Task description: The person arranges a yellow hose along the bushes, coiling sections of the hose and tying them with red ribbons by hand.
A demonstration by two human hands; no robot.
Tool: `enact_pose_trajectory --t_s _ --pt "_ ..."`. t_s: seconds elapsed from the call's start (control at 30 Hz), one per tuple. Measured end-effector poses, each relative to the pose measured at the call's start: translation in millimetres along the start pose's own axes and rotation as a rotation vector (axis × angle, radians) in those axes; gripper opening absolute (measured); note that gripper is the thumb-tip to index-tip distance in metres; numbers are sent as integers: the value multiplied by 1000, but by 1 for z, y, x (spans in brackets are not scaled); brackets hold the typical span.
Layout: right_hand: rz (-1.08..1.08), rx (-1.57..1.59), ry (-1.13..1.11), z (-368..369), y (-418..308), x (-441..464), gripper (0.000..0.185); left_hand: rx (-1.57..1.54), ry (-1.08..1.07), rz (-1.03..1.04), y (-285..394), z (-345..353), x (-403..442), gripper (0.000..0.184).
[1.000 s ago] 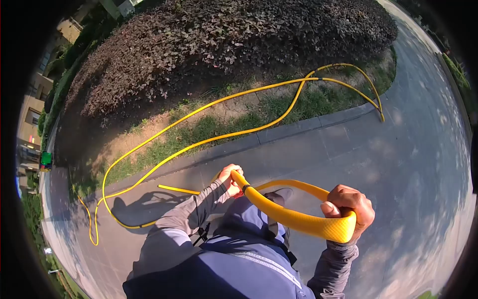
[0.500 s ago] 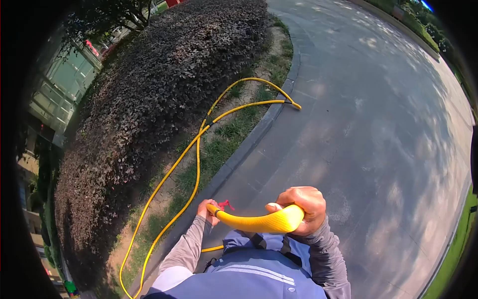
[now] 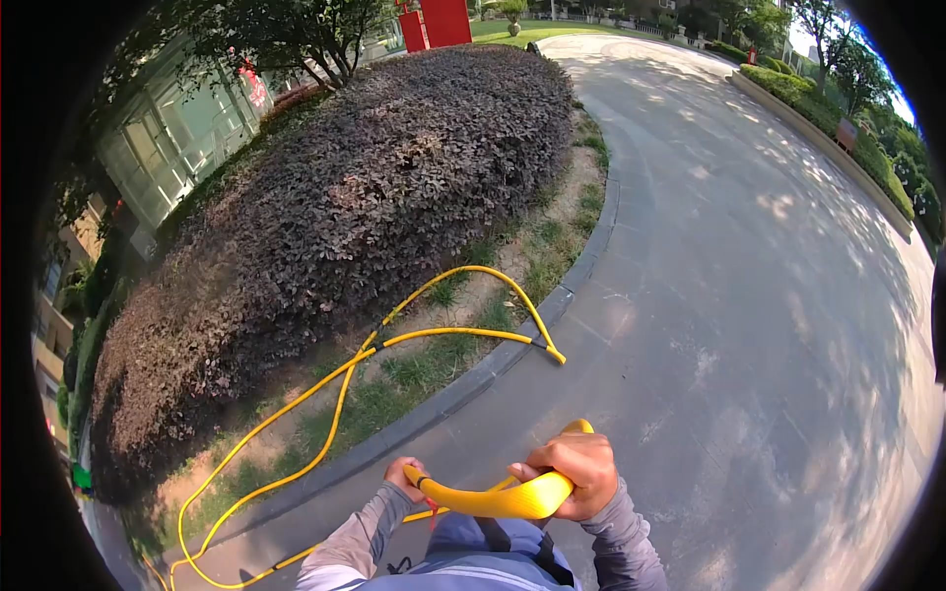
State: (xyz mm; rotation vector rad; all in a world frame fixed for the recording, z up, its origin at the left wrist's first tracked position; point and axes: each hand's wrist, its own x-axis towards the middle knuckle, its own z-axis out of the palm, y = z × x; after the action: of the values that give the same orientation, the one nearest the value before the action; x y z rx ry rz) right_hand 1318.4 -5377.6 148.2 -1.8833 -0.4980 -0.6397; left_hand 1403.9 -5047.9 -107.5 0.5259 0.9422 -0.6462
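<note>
A thick yellow hose (image 3: 498, 503) sags between my two hands in front of my waist. My left hand (image 3: 405, 477) is closed round its narrower, dark-banded part. My right hand (image 3: 581, 471) grips the bend on the other side, with a bit of the hose showing above the knuckles. Below my left hand hangs a small red strip (image 3: 434, 512). More yellow hose (image 3: 266, 422) runs in long loops over the grass strip and kerb, with dark bands along it. One bend reaches onto the pavement.
A dark purple-leaved hedge (image 3: 394, 177) stands ahead to the left, edged by a stone kerb (image 3: 473, 387). Grey paved road (image 3: 749, 325) curves away on the right. A tree (image 3: 305, 39), a red board (image 3: 439, 22) and a glass-fronted building (image 3: 172, 138) are farther off.
My view has tilted up, so the hedge, the ground loops and my hands appear lower. Both hands keep their hold, and part of the hose now shows above my right hand.
</note>
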Motion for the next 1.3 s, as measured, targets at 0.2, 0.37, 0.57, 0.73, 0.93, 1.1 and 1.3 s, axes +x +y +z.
enact_pose_trajectory --t_s 0.2,0.37,0.57,0.73,0.93,1.1,1.3 --pt "5 -108 -75 -166 116 64 19 120 63 159 -81 174 103 19" --pt "68 -77 23 -284 178 122 20 92 53 213 -118 322 135 21" --pt "48 43 -53 -401 307 155 18 -38 56 323 -192 442 193 13" --pt "22 117 -146 -533 412 190 18 -148 84 242 -281 543 299 21" --pt "-30 244 -205 -673 499 270 18 -238 -82 274 -337 663 330 14" --pt "-100 201 -243 -758 601 308 18 -335 140 363 -363 770 388 15" --pt "-95 78 -278 -874 752 375 18 -163 125 378 -394 921 505 15"
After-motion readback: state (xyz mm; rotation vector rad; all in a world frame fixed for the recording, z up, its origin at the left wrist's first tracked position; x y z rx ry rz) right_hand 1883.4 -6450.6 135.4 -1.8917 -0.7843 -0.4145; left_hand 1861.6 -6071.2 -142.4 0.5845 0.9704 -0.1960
